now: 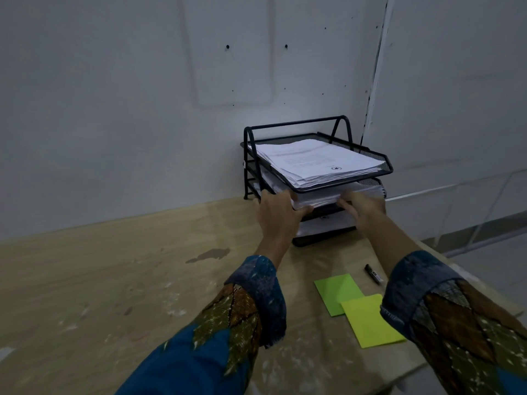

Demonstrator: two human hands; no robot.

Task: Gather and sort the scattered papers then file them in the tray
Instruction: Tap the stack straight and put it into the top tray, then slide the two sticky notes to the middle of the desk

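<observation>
A black wire-mesh letter tray (382, 163) with three tiers stands at the back of the wooden table, against the wall. A thick stack of white papers (316, 161) lies in its top tier. A second paper stack (322, 198) sits in the middle tier, and its front edge sticks out. My left hand (278, 216) grips the left front corner of that middle stack. My right hand (363, 209) holds its right front corner. More white paper (325, 225) shows in the bottom tier, partly hidden by my hands.
Two green sticky-note pads (336, 292) (368, 320) lie on the table near my right forearm. A black marker (373, 273) rests beside them. The table (114, 280) ends just right of the tray. A dark stain (209, 255) marks the wood.
</observation>
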